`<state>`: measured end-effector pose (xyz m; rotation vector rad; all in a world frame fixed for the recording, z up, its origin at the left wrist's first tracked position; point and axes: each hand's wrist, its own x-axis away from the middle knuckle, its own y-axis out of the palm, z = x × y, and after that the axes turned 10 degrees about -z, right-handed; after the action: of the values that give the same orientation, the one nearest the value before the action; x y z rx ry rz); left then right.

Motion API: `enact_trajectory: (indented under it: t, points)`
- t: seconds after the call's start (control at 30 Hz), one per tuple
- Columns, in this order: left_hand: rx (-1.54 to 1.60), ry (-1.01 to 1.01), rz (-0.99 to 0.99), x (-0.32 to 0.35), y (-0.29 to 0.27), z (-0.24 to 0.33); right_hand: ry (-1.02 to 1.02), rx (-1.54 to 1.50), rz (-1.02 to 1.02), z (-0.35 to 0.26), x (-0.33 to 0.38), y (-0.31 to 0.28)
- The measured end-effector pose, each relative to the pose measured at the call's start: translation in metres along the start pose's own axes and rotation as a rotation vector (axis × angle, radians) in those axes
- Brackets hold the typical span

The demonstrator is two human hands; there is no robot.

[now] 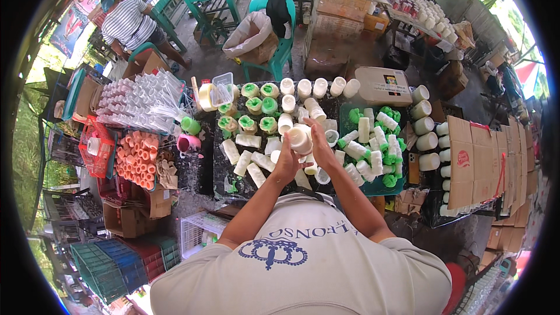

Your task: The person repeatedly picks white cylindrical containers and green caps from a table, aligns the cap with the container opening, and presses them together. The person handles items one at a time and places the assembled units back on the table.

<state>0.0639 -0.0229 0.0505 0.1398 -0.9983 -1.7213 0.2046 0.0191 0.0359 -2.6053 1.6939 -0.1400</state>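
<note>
Both hands are up over the middle of the dark table (201, 172), w/ one small white bottle (300, 138) between them. The left hand (286, 160) has its fingers wrapped round the bottle's lower side, and the right hand (319, 146) presses on it from the other side, fingers close together – so the bottle is squeezed from both sides, held in the air, not touching the table. Right under it lie lots of other white bottles (251, 163), some flat, some standing, and a few w/ green caps (259, 108) a bit further back. A green tray (373, 186) full of more bottles sits just to the right. What could go wrong: I think the bottle could slip out if the grip gets loose, and it would drop on the ones below and knock the standing ones over. If it's open – can't tell from here – stuff could spill.
</note>
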Motion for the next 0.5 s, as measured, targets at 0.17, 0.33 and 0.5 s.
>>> enact_trajectory:
  t: [0.17, 0.33, 0.5]
  points:
    - [-0.187, 0.071, 0.032, -0.012, -0.022, -0.02, 0.034, -0.198, 0.036, 0.002, 0.012, 0.033]
    - [-0.333, 0.248, 0.14, -0.003, 0.003, -0.01, -0.071, 0.001, 0.027, -0.022, 0.01, 0.023]
    - [-0.405, 0.277, 0.211, 0.007, 0.012, 0.01, -0.073, -0.062, -0.047, -0.02, 0.009, 0.02]
